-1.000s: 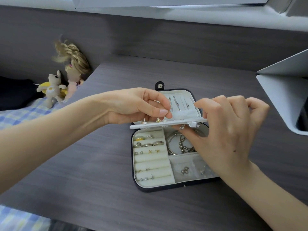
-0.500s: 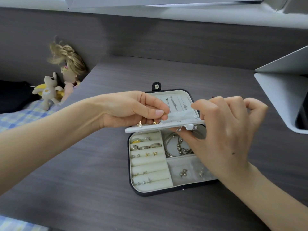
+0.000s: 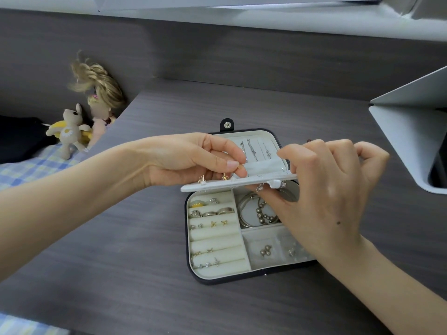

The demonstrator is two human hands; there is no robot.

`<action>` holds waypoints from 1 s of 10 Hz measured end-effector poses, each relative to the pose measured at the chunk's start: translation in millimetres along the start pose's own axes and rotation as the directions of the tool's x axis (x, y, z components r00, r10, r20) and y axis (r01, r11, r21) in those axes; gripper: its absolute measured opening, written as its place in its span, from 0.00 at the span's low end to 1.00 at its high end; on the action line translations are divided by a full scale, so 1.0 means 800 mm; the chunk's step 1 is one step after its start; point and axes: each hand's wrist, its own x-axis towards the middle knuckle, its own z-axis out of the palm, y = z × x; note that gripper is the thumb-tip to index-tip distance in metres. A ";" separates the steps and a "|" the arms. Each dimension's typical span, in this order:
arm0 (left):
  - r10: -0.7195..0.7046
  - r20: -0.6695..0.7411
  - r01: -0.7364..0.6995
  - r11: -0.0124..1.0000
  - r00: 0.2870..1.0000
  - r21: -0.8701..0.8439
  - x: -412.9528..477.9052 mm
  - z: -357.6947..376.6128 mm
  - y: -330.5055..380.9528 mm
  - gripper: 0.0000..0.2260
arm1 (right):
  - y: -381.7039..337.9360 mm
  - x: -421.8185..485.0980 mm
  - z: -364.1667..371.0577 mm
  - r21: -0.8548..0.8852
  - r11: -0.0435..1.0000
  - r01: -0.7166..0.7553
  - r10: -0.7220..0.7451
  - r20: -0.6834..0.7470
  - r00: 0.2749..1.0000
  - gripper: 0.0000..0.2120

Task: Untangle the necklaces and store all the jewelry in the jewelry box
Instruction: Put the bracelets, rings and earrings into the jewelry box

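In the middle of the picture the jewelry box (image 3: 217, 281) lies open on the desk (image 3: 116, 274), and the left hand (image 3: 191, 160) and the right hand (image 3: 331, 189) each pinch the white flap (image 3: 217, 186) over it with curled fingers, so if the flap tips or shakes, the little earrings (image 3: 202, 181) stuck in it could drop out

We see a dark wood-grain desk (image 3: 121, 274) with a dark panel (image 3: 242, 56) behind it and a pale ledge (image 3: 290, 22) above. At left, a doll (image 3: 101, 97) and a plush toy (image 3: 69, 131) lean against the panel, above a blue checked cloth (image 3: 29, 170). A white stand (image 3: 406, 131) is at right.
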 end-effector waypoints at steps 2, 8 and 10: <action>0.007 0.016 -0.007 1.000 1.000 0.007 -0.001 0.000 0.001 0.10 | 0.000 0.000 -0.001 0.002 1.000 0.002 -0.002 0.004 1.000 0.19; -0.029 -0.112 0.028 1.000 0.993 -0.010 -0.005 0.012 0.009 0.09 | 0.000 -0.001 -0.001 0.000 1.000 0.008 -0.008 0.005 1.000 0.20; -0.091 -0.267 0.091 0.996 0.959 -0.010 -0.002 0.028 0.016 0.06 | 0.000 -0.001 0.000 0.008 1.000 0.004 -0.004 0.005 1.000 0.19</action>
